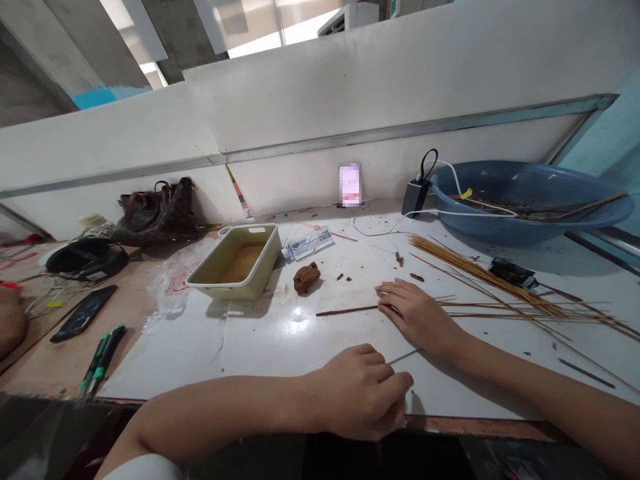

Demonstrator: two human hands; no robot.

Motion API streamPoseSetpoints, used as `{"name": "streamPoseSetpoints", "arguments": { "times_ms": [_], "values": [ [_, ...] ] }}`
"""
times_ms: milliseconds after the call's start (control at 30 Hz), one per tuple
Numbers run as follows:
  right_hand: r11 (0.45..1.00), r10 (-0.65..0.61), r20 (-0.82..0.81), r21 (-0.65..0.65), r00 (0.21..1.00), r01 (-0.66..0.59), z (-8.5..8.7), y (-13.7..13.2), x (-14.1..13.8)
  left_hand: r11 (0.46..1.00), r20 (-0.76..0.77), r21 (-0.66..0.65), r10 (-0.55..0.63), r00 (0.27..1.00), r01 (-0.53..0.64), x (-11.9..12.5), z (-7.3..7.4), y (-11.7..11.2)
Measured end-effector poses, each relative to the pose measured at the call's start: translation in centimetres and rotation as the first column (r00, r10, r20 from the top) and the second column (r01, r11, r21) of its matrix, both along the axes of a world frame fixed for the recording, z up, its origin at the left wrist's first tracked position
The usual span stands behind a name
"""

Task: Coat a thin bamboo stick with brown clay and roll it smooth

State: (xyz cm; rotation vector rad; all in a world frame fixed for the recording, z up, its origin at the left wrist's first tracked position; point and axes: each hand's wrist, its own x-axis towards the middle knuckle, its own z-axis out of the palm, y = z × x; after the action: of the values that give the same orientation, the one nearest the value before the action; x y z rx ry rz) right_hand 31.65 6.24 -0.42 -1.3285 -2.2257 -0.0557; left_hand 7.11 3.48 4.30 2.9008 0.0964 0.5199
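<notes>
My right hand (420,317) lies palm down on the white work surface, fingers stretched out over a thin stick (347,311) coated in brown paste. The coated end pokes out to the left of the fingertips. Closer to the table edge, my left hand (367,393) is closed with its fingers curled; what it may hold is hidden. A narrow grey strip (404,356) shows between the two hands, its ends covered. Beyond them sits a lump of brown clay-like paste (306,278), with small crumbs beside it. Several thin bare sticks (465,270) lie in a loose bundle right of my right hand.
A pale green basin (233,291) holds brownish liquid. At the back stand a lit phone (350,185), a black box with a cable (416,198) and a large blue bowl (530,227). On the left are a handbag (157,213), a dark phone (84,313) and green-black tools (103,360).
</notes>
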Motion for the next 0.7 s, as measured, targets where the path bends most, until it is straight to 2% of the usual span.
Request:
{"name": "streamPoseSetpoints", "arguments": {
  "times_ms": [100, 200, 267, 300, 333, 367, 400, 467, 500, 533, 567, 633, 700],
  "values": [
    [1.000, 0.017, -0.054, 0.005, 0.998, -0.017, 0.3, 0.1, -0.1, 0.993, 0.033, -0.111, 0.045, 0.998, -0.041, 0.0, -0.5, 0.5],
    [0.999, 0.034, -0.091, 0.011, 0.995, -0.033, 0.8, 0.4, 0.1, 0.973, 0.070, -0.215, 0.102, 0.992, -0.085, -0.3, 0.1, 0.9],
    [0.999, 0.041, -0.121, 0.007, 0.992, -0.040, 1.2, 0.6, 0.7, 0.939, 0.091, -0.314, 0.178, 0.980, -0.141, -0.4, 0.6, 1.0],
    [0.999, 0.033, -0.141, 0.000, 0.989, -0.034, 1.4, 0.8, 1.1, 0.900, 0.090, -0.395, 0.238, 0.967, -0.185, -0.4, 0.8, 1.1],
    [1.000, 0.015, -0.164, -0.010, 0.986, -0.017, 1.6, 1.0, 1.7, 0.836, 0.083, -0.498, 0.310, 0.947, -0.230, -0.3, 1.0, 1.2],
    [1.000, -0.009, -0.188, -0.024, 0.982, 0.005, 1.8, 1.3, 2.3, 0.744, 0.072, -0.613, 0.387, 0.919, -0.266, -0.2, 1.0, 1.5],
    [0.999, -0.032, -0.207, -0.042, 0.978, 0.024, 2.0, 1.5, 3.0, 0.628, 0.062, -0.726, 0.464, 0.884, -0.278, 0.0, 0.9, 1.9],
    [0.996, -0.063, -0.231, -0.075, 0.971, 0.047, 2.3, 2.0, 4.4, 0.377, 0.067, -0.900, 0.616, 0.785, -0.219, 0.5, 0.3, 3.1],
    [0.995, -0.065, -0.238, -0.088, 0.969, 0.046, 2.4, 2.2, 5.1, 0.277, 0.076, -0.947, 0.688, 0.722, -0.164, 0.7, 0.0, 3.8],
    [0.995, -0.062, -0.249, -0.097, 0.967, 0.039, 2.5, 2.4, 5.7, 0.204, 0.081, -0.972, 0.752, 0.655, -0.114, 0.9, -0.4, 4.6],
    [0.994, -0.061, -0.266, -0.106, 0.962, 0.034, 2.5, 2.6, 6.1, 0.157, 0.078, -0.984, 0.800, 0.595, -0.082, 1.0, -0.8, 5.2],
    [0.991, -0.070, -0.320, -0.130, 0.945, 0.029, 2.4, 2.9, 6.7, 0.117, 0.060, -0.990, 0.852, 0.520, -0.078, 1.1, -1.3, 6.3],
    [0.987, -0.083, -0.365, -0.158, 0.927, 0.026, 2.3, 3.0, 6.9, 0.118, 0.046, -0.988, 0.846, 0.532, -0.102, 1.0, -1.5, 6.8]
  ]
}}
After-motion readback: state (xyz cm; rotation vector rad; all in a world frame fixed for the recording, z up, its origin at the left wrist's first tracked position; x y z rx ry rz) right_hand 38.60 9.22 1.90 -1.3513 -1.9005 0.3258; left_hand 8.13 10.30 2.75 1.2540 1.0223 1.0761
